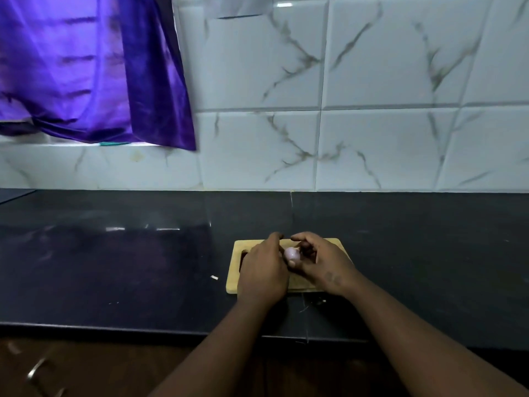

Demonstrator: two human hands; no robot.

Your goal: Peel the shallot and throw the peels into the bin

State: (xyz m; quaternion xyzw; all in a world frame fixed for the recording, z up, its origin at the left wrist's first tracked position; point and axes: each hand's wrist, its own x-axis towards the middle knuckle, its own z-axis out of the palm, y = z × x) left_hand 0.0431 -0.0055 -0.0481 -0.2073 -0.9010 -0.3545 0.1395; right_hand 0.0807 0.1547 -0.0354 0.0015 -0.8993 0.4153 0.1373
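A small pale pink shallot [291, 253] shows between my two hands, just above a wooden cutting board [339, 245] on the black counter. My left hand [262, 267] curls around the shallot from the left. My right hand [317, 260] grips it from the right, thumb and fingers bent over it. Most of the shallot is hidden by the fingers. No bin is in view.
The black countertop [114, 267] runs wide to both sides, with a small white scrap [214, 277] left of the board and bits of peel [319, 302] in front of it. A marbled tile wall [372, 138] stands behind. A purple curtain [86, 67] hangs at upper left.
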